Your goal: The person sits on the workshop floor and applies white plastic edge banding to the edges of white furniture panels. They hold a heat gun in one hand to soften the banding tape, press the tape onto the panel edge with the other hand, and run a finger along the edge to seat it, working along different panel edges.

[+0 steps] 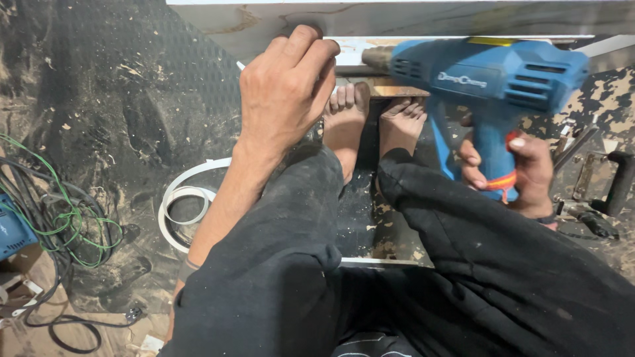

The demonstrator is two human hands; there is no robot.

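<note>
Dark trousers (410,277) fill the near part of my view, both knees drawn up, and past them my two bare feet (370,122) press against the near edge of a pale board (410,20) that runs across the far side of the floor (112,99). From what I see, I judge the job to be in mid-course: my right hand (522,175) is clamped around the grip of a blue electric drill (483,73), a finger at the trigger, and the drill's nose points left along the board's edge, but I cannot tell whether the bit has entered the wood or whether any hole is finished. My left hand (288,82) lies fingers curled over the board just left of the drill's nose, steadying it and gripping no tool. Sawdust lies scattered on the dark floor. A white coiled strip (182,205) lies to the left, with tangled cables (63,225) further left, untouched.
</note>
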